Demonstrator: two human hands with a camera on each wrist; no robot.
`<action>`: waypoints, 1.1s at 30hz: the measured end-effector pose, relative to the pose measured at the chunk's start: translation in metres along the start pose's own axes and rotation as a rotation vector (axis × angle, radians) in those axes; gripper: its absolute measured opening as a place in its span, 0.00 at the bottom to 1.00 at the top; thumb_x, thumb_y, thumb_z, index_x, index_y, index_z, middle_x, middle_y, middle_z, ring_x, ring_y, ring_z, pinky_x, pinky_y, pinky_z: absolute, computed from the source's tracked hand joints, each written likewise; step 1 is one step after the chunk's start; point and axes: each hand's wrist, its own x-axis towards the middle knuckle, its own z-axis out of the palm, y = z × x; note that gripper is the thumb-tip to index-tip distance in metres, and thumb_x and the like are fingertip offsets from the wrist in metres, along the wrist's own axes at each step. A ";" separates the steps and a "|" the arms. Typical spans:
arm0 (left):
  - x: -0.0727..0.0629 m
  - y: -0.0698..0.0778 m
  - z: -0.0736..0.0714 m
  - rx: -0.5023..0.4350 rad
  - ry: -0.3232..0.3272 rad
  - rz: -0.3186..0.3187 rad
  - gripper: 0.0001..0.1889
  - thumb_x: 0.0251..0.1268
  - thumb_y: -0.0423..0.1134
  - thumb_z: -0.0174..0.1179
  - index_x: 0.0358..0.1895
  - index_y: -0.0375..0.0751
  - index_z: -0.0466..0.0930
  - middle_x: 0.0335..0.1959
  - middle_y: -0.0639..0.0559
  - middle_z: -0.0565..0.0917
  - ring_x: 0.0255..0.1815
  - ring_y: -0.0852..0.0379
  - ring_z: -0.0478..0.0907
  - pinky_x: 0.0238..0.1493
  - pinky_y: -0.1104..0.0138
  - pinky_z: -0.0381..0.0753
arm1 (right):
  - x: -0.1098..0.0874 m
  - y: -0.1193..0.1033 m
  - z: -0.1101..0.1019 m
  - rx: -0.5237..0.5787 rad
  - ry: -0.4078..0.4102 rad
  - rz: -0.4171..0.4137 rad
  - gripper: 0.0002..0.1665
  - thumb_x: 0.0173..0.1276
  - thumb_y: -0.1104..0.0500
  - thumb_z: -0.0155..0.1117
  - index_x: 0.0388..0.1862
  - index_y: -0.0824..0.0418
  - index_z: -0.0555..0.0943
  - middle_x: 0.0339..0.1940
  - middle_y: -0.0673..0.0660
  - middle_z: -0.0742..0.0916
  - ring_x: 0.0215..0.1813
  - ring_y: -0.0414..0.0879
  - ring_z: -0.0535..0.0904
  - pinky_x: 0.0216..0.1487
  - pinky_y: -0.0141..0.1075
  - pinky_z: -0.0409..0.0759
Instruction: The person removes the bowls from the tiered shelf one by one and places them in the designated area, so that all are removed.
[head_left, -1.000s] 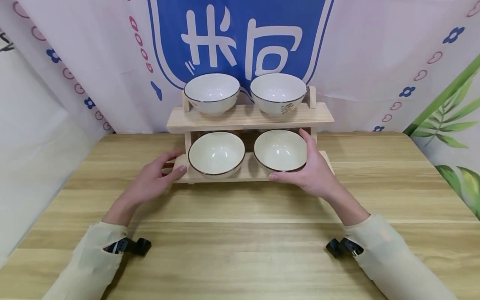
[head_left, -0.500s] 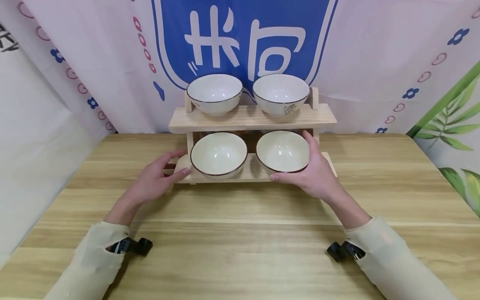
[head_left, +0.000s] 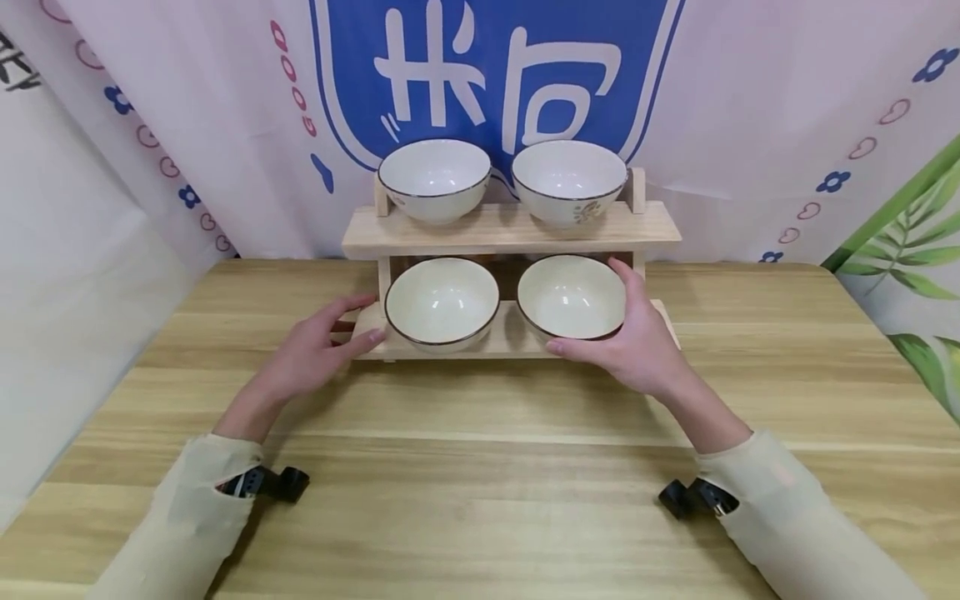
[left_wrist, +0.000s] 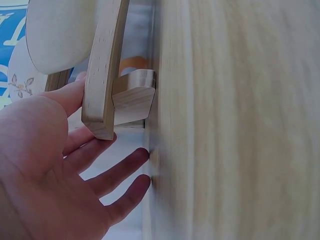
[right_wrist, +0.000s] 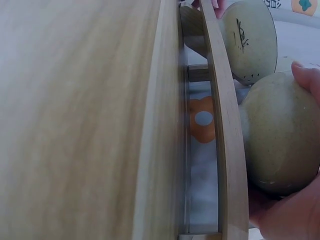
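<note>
A two-tier wooden rack (head_left: 517, 229) carries two bowls on each tier. My right hand (head_left: 641, 346) grips the lower right bowl (head_left: 572, 296), thumb at the near rim and fingers round its right side. In the right wrist view this bowl (right_wrist: 282, 135) sits at the lower shelf's edge, partly hidden by the hand. My left hand (head_left: 318, 350) holds the left end of the lower shelf. In the left wrist view the thumb lies on the upper face of the shelf board (left_wrist: 102, 75), with fingertips at its end and outer fingers spread. Close to that hand stands the lower left bowl (head_left: 442, 302).
On the upper tier stand a left bowl (head_left: 435, 179) and a right bowl (head_left: 570, 182), both white with dark rims. The rack stands near the back edge of a wood-grain table (head_left: 480, 500). Behind it hangs a printed curtain (head_left: 742, 125).
The view has shifted slightly, so the rack and bowls appear a little further right. Both hands keep their places on the shelf and the lower right bowl.
</note>
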 end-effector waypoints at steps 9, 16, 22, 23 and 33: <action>-0.001 0.000 0.000 -0.003 0.000 -0.012 0.39 0.80 0.60 0.58 0.85 0.46 0.58 0.84 0.36 0.63 0.75 0.27 0.72 0.69 0.37 0.79 | 0.001 0.003 -0.001 0.031 -0.010 -0.012 0.79 0.52 0.50 0.89 0.89 0.57 0.42 0.81 0.65 0.67 0.77 0.59 0.70 0.81 0.55 0.67; -0.001 0.001 0.001 -0.007 -0.002 -0.005 0.39 0.80 0.59 0.59 0.85 0.46 0.58 0.84 0.35 0.63 0.75 0.27 0.72 0.69 0.37 0.79 | 0.001 0.005 -0.007 0.046 -0.025 -0.030 0.78 0.52 0.52 0.90 0.88 0.58 0.45 0.80 0.64 0.68 0.75 0.59 0.72 0.79 0.55 0.70; -0.001 0.001 0.000 -0.001 -0.005 -0.011 0.39 0.80 0.59 0.58 0.85 0.47 0.58 0.83 0.34 0.63 0.75 0.28 0.73 0.69 0.37 0.79 | 0.001 0.009 -0.012 0.082 -0.061 -0.061 0.76 0.52 0.56 0.90 0.88 0.58 0.46 0.80 0.63 0.69 0.74 0.58 0.74 0.78 0.55 0.71; -0.001 0.000 0.000 0.000 -0.004 -0.010 0.39 0.80 0.59 0.58 0.85 0.47 0.58 0.83 0.34 0.64 0.75 0.28 0.73 0.69 0.37 0.79 | 0.001 0.009 -0.013 0.087 -0.071 -0.066 0.76 0.52 0.57 0.89 0.88 0.58 0.46 0.79 0.62 0.69 0.73 0.58 0.75 0.77 0.55 0.72; 0.000 0.000 0.000 -0.006 0.001 -0.008 0.39 0.80 0.60 0.58 0.84 0.48 0.59 0.82 0.35 0.66 0.75 0.29 0.73 0.68 0.39 0.80 | 0.000 0.010 -0.019 0.044 -0.139 -0.112 0.74 0.51 0.59 0.89 0.88 0.55 0.50 0.79 0.61 0.70 0.73 0.59 0.75 0.77 0.56 0.71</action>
